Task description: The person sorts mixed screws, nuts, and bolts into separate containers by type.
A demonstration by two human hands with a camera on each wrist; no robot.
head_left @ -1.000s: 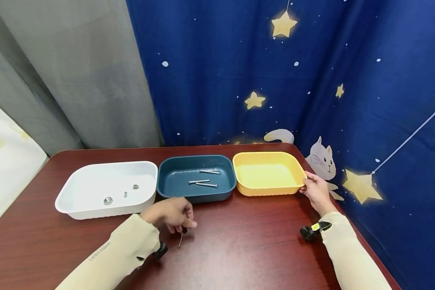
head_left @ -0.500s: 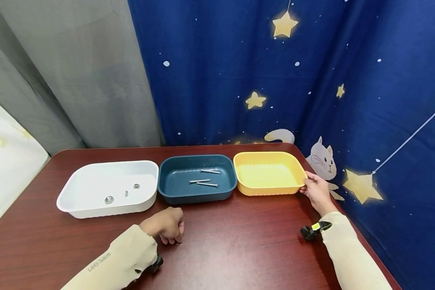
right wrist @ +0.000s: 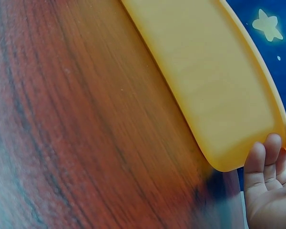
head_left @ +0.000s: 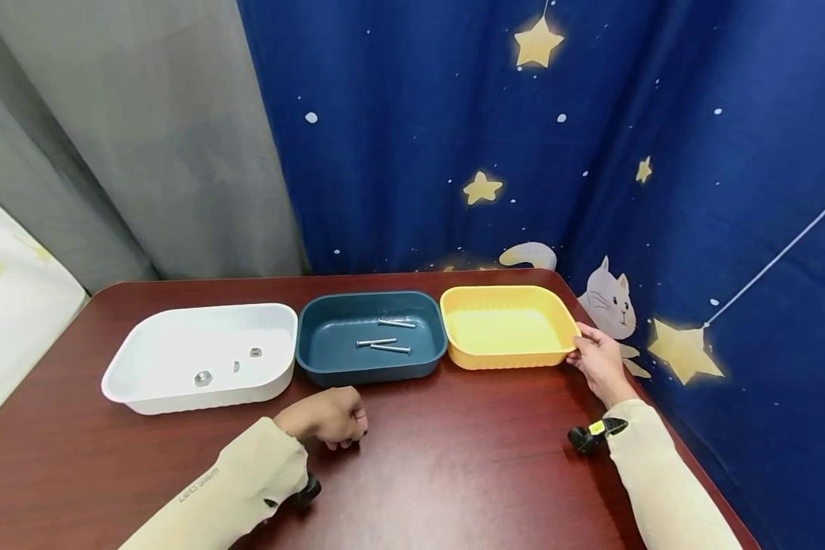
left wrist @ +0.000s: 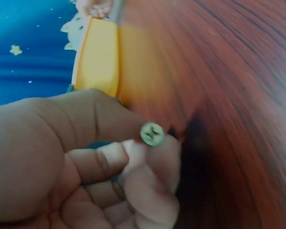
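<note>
Low over the table, left of its middle, my left hand [head_left: 331, 417] has its fingers curled round a screw. In the left wrist view the screw's round head [left wrist: 152, 134], with a cross-shaped recess, shows between thumb and fingertips; its shank is hidden by the hand. My right hand [head_left: 600, 368] grips the right end of a yellow tray [head_left: 512, 360] by the rim. The right wrist view shows its fingertips [right wrist: 272, 143] against the tray's outer wall, the thumb mostly out of frame. The tray's inside holds nothing visible.
A dark blue tray [head_left: 371, 376] with several long screws [head_left: 390, 348] touches the yellow one on its left. Beyond it stands a white tray [head_left: 199, 402] holding a hex nut [head_left: 203, 378] and small metal pieces [head_left: 255, 352]. Curtains hang behind the table's far edge.
My left hand first moved down and back toward me, then up and slightly right. The screw, seen hanging below its fingers earlier, is now hidden in the head view. My right hand stayed still.
</note>
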